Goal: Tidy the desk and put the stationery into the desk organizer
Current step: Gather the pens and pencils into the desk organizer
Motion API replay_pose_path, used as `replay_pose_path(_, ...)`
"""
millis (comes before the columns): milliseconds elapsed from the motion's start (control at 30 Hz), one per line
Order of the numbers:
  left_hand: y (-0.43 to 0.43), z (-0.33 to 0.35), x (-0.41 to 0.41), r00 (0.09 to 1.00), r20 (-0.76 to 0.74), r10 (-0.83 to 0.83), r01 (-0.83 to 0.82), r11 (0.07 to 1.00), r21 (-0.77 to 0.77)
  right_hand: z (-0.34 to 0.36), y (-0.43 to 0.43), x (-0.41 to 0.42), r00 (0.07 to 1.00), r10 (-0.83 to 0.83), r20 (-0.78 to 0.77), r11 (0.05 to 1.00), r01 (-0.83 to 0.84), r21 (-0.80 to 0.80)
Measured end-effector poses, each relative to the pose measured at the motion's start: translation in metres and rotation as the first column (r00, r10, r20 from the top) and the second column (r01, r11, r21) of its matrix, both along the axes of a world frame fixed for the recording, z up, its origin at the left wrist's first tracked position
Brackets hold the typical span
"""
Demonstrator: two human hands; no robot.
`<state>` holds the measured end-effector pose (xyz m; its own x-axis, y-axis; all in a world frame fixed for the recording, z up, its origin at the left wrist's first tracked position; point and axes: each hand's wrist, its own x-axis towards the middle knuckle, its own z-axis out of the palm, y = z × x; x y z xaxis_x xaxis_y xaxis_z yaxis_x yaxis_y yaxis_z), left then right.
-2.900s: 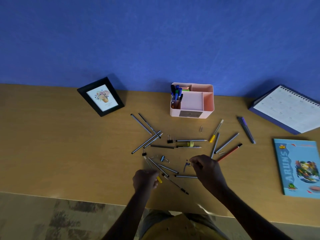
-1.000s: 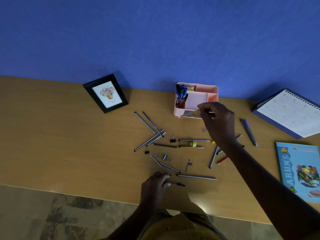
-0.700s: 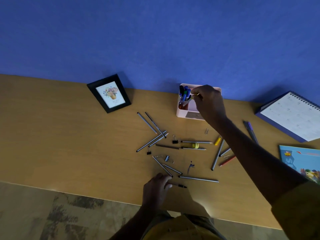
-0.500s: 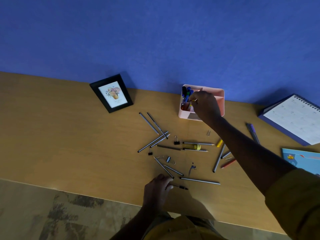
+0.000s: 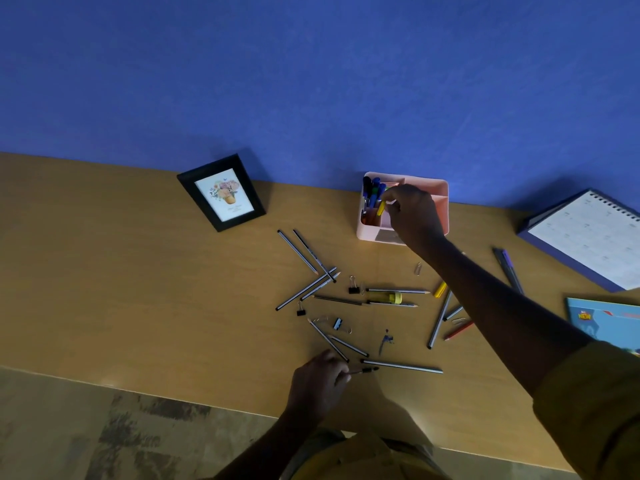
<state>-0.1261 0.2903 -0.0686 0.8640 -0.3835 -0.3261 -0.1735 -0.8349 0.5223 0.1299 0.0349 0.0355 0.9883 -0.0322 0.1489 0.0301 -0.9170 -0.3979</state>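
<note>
My right hand (image 5: 412, 216): moved up the table (image 5: 138, 289) to the pink desk organizer (image 5: 443, 188) by the wall, fingertips pinching a yellow pen (image 5: 381, 207) at its left compartment. My left hand (image 5: 318, 382): unmoved near the front edge, fingers curled, pinching the end of a thin black pen (image 5: 365, 370) lying flat.

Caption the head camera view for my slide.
Right hand holds a yellow-tipped pen over the pink organizer; left hand pinches a dark pen.

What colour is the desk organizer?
The desk organizer is pale pink, seen best in the head view.
</note>
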Motion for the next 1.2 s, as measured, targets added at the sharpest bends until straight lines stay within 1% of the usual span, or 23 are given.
replay_pose_path(167,-0.008,0.012,0.01,0.998,-0.043,0.055,-0.06,0.99,-0.125,0.002,-0.011,-0.007,1.0,-0.01,-0.001,0.995,0.01,0.097)
replay_pose_path(233,-0.012,0.02,0.016,0.991,-0.054,0.122,-0.131,0.965,-0.228,0.007,-0.015,-0.018,0.999,-0.006,0.032,0.991,0.002,0.133)
replay_pose_path(300,-0.017,0.029,0.026,0.974,-0.088,0.207,-0.225,0.915,-0.335,0.011,-0.019,-0.034,0.999,-0.01,0.051,0.987,0.001,0.163)
replay_pose_path(367,-0.022,0.04,0.038,0.949,-0.111,0.294,-0.312,0.846,-0.432,0.013,-0.023,-0.053,0.999,0.0,0.042,0.979,-0.008,0.204)
replay_pose_path(433,-0.027,0.054,0.053,0.919,-0.148,0.365,-0.387,0.771,-0.506,0.012,-0.025,-0.075,0.999,0.047,0.021,0.965,-0.051,0.259)
replay_pose_path(467,-0.03,0.061,0.061,0.905,-0.178,0.386,-0.419,0.738,-0.53,0.012,-0.023,-0.086,0.997,0.081,-0.005,0.947,-0.075,0.312)
replay_pose_path(533,-0.038,0.075,0.074,0.879,-0.249,0.406,-0.472,0.673,-0.569,0.012,-0.016,-0.109,0.981,0.139,-0.135,0.89,-0.064,0.451)
replay_pose_path(600,-0.048,0.089,0.087,0.823,-0.373,0.429,-0.566,0.568,-0.598,0.009,-0.005,-0.13,0.948,0.183,-0.262,0.849,-0.018,0.528)
replay_pose_path(667,-0.056,0.099,0.097,0.76,-0.475,0.443,-0.647,0.454,-0.612,0.004,0.004,-0.149,0.924,0.218,-0.315,0.82,0.002,0.573)
replay_pose_path(733,-0.061,0.104,0.106,0.714,-0.532,0.455,-0.696,0.377,-0.611,0.002,0.009,-0.163,0.915,0.244,-0.321,0.789,0.005,0.615)
replay_pose_path(800,-0.063,0.105,0.111,0.688,-0.576,0.441,-0.721,0.323,-0.614,-0.001,0.01,-0.172,0.936,0.213,-0.28,0.788,0.005,0.616)
replay_pose_path(900,-0.065,0.108,0.112,0.696,-0.577,0.426,-0.713,0.323,-0.622,-0.004,0.009,-0.176,0.959,0.12,-0.257,0.803,0.059,0.594)
replay_pose_path(967,-0.064,0.113,0.116,0.673,-0.579,0.46,-0.729,0.279,-0.625,-0.007,0.006,-0.175,0.959,0.078,-0.273,0.803,0.102,0.587)
replay_pose_path(1033,-0.061,0.118,0.124,0.635,-0.591,0.497,-0.751,0.219,-0.624,-0.008,0.003,-0.175,0.958,0.071,-0.279,0.803,0.112,0.586)
replay_pose_path(1067,-0.06,0.121,0.129,0.63,-0.589,0.507,-0.752,0.207,-0.626,-0.008,0.001,-0.175,0.959,0.067,-0.275,0.8,0.113,0.59)
replay_pose_path(1200,-0.061,0.13,0.147,0.662,-0.536,0.524,-0.716,0.229,-0.66,-0.007,-0.004,-0.175,0.967,0.06,-0.249,0.788,0.108,0.606)
